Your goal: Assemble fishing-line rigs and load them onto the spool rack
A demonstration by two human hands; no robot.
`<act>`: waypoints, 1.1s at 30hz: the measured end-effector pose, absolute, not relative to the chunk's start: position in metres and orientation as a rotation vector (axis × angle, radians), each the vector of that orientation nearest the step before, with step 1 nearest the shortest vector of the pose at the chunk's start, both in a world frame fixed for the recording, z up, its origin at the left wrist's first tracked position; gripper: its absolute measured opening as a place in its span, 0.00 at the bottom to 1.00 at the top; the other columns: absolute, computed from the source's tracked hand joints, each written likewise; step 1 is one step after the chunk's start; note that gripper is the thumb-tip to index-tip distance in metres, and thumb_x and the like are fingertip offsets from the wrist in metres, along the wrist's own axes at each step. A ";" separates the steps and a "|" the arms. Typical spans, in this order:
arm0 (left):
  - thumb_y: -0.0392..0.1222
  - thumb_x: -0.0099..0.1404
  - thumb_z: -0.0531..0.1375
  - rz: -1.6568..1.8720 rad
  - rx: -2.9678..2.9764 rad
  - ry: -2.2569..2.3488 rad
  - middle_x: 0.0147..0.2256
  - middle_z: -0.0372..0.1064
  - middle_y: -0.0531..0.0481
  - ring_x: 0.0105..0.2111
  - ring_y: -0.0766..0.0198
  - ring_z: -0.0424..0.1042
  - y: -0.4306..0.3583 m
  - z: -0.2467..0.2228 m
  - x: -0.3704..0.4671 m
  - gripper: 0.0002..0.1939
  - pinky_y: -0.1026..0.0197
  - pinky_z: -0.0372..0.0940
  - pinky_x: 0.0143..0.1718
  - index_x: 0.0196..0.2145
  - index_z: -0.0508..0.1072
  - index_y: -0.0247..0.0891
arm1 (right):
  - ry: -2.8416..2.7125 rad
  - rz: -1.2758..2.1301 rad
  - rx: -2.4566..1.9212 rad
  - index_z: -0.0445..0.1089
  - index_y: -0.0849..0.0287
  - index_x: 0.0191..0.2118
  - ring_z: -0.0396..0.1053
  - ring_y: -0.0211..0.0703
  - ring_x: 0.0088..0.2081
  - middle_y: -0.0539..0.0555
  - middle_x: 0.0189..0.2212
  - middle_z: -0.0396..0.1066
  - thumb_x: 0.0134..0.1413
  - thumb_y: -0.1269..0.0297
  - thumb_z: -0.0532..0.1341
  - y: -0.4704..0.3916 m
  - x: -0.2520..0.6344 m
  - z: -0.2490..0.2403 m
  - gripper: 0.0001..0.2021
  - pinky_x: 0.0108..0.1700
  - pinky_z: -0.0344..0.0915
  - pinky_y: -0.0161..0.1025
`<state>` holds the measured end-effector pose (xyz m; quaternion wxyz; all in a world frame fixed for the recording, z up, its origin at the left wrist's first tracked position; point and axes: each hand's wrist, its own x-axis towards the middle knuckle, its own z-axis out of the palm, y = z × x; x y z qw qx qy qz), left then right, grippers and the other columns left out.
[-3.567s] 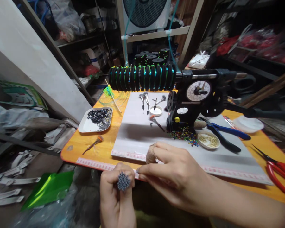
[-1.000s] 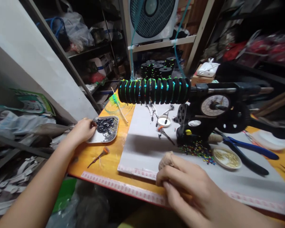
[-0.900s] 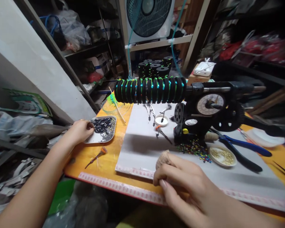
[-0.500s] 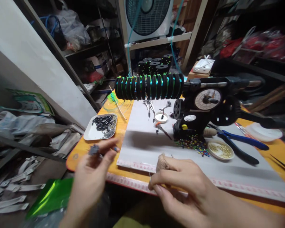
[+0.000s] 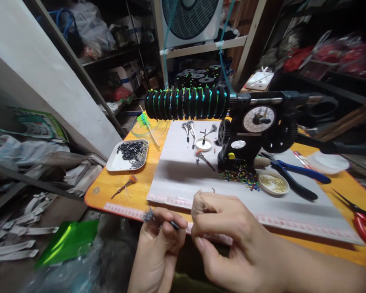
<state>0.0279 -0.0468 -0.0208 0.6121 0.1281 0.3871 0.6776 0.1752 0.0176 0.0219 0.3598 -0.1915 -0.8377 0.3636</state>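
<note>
My left hand [image 5: 163, 244] is closed around a small bundle with grey tufted tips [image 5: 148, 214]; a short dark piece [image 5: 174, 225] sticks out past its thumb and finger. Right beside it, my right hand [image 5: 228, 232] is closed in a pinch, thumb against forefinger, with beige tape [image 5: 198, 203] round one finger. What the right pinch holds is too small or hidden to tell. Behind the hands, a bundle with an orange top [image 5: 125, 186] lies on the orange table [image 5: 100, 191]. Left of centre is a white tray [image 5: 111, 163] of small black and metal pieces.
A black machine [image 5: 240, 138] carries a ribbed roller wound with green and blue line [image 5: 186, 101]. In front of it lie coloured beads [image 5: 240, 176] and a dish of gold-coloured bits [image 5: 286, 190]. Blue-handled pliers [image 5: 305, 171] and red-handled scissors [image 5: 362, 224] lie to the right.
My left hand has moved right and down to my right hand, still holding the grey-tipped bundle. The orange-topped bundle now shows on the table. The thin strand at my right fingertips no longer shows.
</note>
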 end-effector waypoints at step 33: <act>0.44 0.43 0.77 1.639 0.451 1.202 0.31 0.77 0.49 0.32 0.63 0.74 -0.053 -0.031 0.035 0.13 0.65 0.70 0.36 0.27 0.82 0.42 | -2.171 0.986 -0.519 0.47 0.57 0.23 0.53 0.34 0.24 0.46 0.21 0.50 0.42 0.76 0.51 0.019 0.179 0.025 0.09 0.26 0.49 0.33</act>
